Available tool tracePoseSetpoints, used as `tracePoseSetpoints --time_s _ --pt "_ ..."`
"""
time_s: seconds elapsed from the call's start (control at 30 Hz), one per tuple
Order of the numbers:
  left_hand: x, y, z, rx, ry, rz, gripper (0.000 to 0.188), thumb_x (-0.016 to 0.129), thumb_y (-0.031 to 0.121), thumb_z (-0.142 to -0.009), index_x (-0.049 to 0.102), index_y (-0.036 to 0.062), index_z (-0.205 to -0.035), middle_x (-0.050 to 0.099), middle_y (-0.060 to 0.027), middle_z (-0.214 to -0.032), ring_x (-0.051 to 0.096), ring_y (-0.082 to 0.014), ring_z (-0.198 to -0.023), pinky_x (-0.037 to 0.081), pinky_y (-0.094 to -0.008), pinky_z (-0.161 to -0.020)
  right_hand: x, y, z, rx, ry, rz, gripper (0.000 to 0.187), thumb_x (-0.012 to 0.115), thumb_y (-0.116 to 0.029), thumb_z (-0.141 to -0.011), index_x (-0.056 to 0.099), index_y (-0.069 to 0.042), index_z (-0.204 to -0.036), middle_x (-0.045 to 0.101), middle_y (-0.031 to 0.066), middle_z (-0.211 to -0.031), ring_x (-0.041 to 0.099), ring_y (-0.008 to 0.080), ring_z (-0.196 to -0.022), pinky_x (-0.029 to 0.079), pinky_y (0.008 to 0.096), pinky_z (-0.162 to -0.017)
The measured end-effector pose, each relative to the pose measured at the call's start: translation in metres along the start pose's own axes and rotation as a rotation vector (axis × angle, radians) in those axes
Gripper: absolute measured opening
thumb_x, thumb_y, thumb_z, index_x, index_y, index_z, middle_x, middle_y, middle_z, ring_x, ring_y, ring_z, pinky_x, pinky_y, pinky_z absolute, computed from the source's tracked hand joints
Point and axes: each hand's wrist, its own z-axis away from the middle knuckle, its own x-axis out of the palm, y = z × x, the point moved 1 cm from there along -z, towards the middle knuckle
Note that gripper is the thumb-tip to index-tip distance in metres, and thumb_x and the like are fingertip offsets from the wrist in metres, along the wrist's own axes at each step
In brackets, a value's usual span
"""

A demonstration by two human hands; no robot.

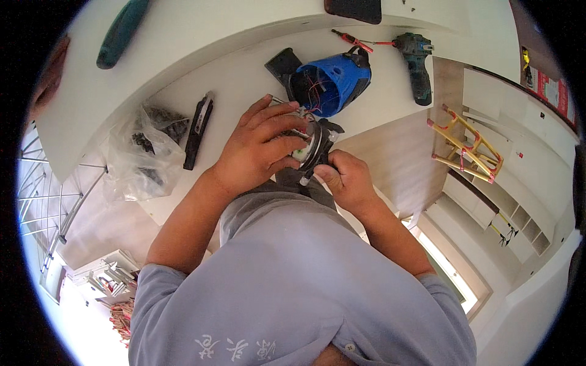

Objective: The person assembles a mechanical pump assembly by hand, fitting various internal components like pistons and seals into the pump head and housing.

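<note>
Close to my body, both hands hold a round part [316, 146] with a black rim and a whitish inside. My left hand [259, 143] curls its fingers over the pale side, where thin wires and metal rods show between them. On the other side, my right hand [349, 178] pinches the black rim between thumb and fingers. Just beyond lies a hollow blue and black housing [351, 76] on its side, its open end facing me with thin red wires inside. Whether those wires reach the round part is hidden by my left fingers. A flat black piece [282, 64] touches the housing's left side.
A cordless drill [419, 70] and a small red tool [353, 41] lie at the far right. Left are a black utility knife [198, 130] and a clear plastic bag [131, 161] with black pieces. A teal tool [122, 33] lies far left; a yellow stand [467, 146] is on the floor.
</note>
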Motion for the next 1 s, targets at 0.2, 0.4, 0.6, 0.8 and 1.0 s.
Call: tracePoseSetpoints --time_s 0.2,0.4,0.6,0.8,1.0 --pt "-0.003 0.004 0.002 0.027 -0.002 -0.045 0.047 0.091 0.037 -0.071 0.073 0.0192 -0.110 0.071 -0.0045 -0.134 0.058 -0.0347 -0.141 0.037 -0.0629 -0.123 -0.003 0.003 0.005 -0.011 -0.006 0.030 0.059 0.064 -0.060 -0.101 0.061 -0.003 -0.087 0.061 0.0231 -0.083 0.063 0.0480 -0.078 0.050 0.0547 -0.068" --pt "-0.005 0.011 -0.001 -0.035 0.070 -0.037 0.047 0.090 0.039 -0.073 0.073 0.0199 -0.112 0.071 -0.0048 -0.133 0.060 -0.0351 -0.140 0.038 -0.0629 -0.122 0.004 0.000 0.010 -0.145 0.064 0.167 0.058 0.066 -0.061 -0.097 0.061 -0.005 -0.085 0.062 0.0186 -0.081 0.064 0.0437 -0.074 0.050 0.0533 -0.064" --pt "-0.003 0.016 0.003 -0.011 0.080 -0.099 0.045 0.090 0.036 -0.074 0.073 0.0195 -0.112 0.071 -0.0041 -0.131 0.060 -0.0343 -0.139 0.036 -0.0629 -0.123 0.010 0.000 0.016 -0.204 0.155 0.172 0.053 0.071 -0.057 -0.096 0.061 -0.005 -0.086 0.063 0.0158 -0.081 0.065 0.0412 -0.073 0.050 0.0519 -0.063" --pt "-0.002 0.015 0.008 0.037 0.059 -0.110 0.042 0.089 0.033 -0.076 0.073 0.0183 -0.112 0.071 -0.0027 -0.130 0.058 -0.0336 -0.141 0.030 -0.0640 -0.127 0.009 -0.002 0.015 -0.162 0.123 0.187 0.050 0.072 -0.054 -0.096 0.062 -0.006 -0.088 0.064 0.0161 -0.083 0.066 0.0409 -0.076 0.051 0.0516 -0.066" --pt "-0.003 0.016 0.008 -0.030 0.076 -0.151 0.044 0.089 0.029 -0.074 0.074 0.0173 -0.113 0.068 -0.0002 -0.137 0.055 -0.0305 -0.144 0.029 -0.0617 -0.127 0.010 -0.008 0.012 -0.162 0.153 0.205 0.051 0.069 -0.055 -0.097 0.062 -0.005 -0.089 0.065 0.0171 -0.086 0.066 0.0423 -0.080 0.051 0.0547 -0.069"
